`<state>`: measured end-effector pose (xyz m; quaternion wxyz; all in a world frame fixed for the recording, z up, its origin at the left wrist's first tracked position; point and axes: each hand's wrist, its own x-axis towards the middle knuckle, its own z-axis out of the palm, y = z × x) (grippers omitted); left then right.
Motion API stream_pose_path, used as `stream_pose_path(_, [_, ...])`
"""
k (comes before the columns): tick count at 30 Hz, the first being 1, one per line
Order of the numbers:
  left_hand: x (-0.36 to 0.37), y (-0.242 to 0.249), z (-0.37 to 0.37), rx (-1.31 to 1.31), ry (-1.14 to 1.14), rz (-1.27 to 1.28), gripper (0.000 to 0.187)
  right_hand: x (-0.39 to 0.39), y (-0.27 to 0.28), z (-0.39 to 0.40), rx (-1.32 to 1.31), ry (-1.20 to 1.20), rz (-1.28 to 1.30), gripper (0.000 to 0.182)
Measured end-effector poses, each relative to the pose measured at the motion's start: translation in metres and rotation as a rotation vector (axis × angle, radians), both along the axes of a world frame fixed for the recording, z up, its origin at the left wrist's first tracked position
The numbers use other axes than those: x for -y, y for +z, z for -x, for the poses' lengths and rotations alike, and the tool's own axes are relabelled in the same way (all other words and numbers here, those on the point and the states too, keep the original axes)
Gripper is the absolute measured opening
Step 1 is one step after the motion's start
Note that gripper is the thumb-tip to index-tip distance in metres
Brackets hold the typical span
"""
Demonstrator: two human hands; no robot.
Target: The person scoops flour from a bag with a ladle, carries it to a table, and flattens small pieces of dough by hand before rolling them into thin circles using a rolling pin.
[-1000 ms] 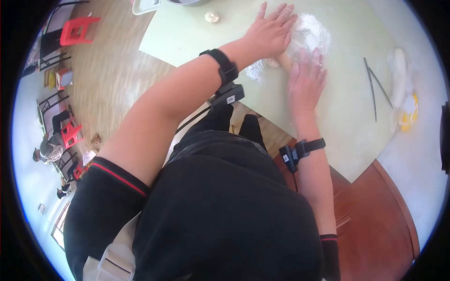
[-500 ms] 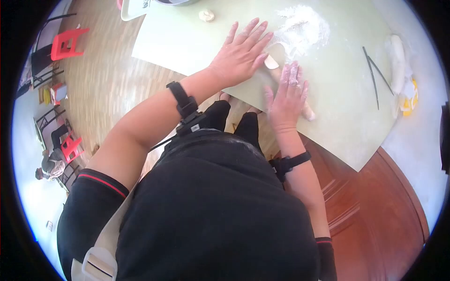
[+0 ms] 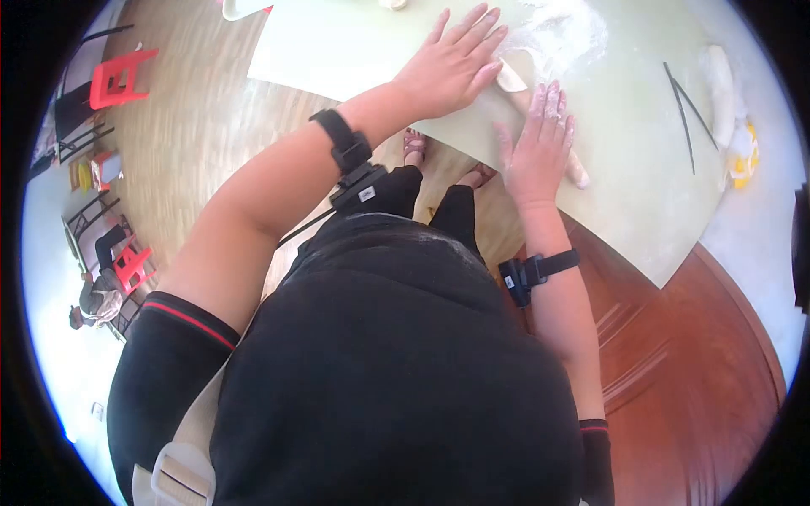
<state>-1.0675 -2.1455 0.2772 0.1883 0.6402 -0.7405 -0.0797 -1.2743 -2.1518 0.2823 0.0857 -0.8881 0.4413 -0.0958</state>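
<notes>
My left hand (image 3: 454, 63) lies flat with fingers spread, over the upper end of a tan rod (image 3: 520, 99) that looks like a rolling pin. A pale, flat piece of dough (image 3: 510, 78) shows beside its thumb, against the rod. My right hand (image 3: 540, 152) is flat too, palm down over the lower part of the rod, its fingers floury and the thumb held apart. The rod's rounded end (image 3: 580, 174) sticks out past this hand. Both palms hide much of the rod. A pile of flour (image 3: 564, 38) is spread just beyond the hands.
The pale board (image 3: 641, 202) has a corner pointing toward me. Two thin dark sticks (image 3: 680, 118) lie at right, near a long white roll (image 3: 720, 93) and a yellow-and-white packet (image 3: 742, 156). A dough lump (image 3: 392, 3) is at the top edge. Red stools (image 3: 118, 80) stand left; a person (image 3: 101, 299) sits beyond.
The whole view has shifted, so the board and hands appear higher and further right. Both hands and the rod have moved slightly forward over the board.
</notes>
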Motion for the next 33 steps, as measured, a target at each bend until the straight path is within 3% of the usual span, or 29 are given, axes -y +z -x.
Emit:
stream_pose_path(8, [-0.030,-0.005,-0.007,-0.072,-0.017,-0.026,0.055,-0.029,-0.004,0.001,-0.025,0.002,-0.023,0.079])
stream_pose_path(16, [0.028,-0.003,-0.014,-0.262,-0.021,0.112,0.055,0.032,-0.001,0.006,-0.004,-0.025,0.018,0.072])
stream_pose_path(22, [-0.030,0.016,-0.023,-0.546,0.318,0.163,0.041,0.020,0.006,0.019,0.032,-0.092,-0.059,0.042])
stream_pose_path(24, [-0.039,0.019,-0.016,-0.898,0.332,-0.246,0.039,0.015,0.004,0.017,0.139,-0.095,-0.021,0.035])
stream_pose_path(26, [-0.031,0.018,-0.003,-0.940,0.321,-0.377,0.049,0.011,0.006,0.015,0.189,-0.141,-0.087,0.035])
stream_pose_path(29, [-0.014,0.013,0.016,-1.323,0.341,-0.472,0.074,0.004,0.023,0.005,0.285,-0.212,-0.194,0.035])
stream_pose_path(33, [0.004,0.027,0.034,-1.421,0.437,-0.379,0.076,0.006,0.028,-0.001,0.380,-0.206,-0.235,0.035])
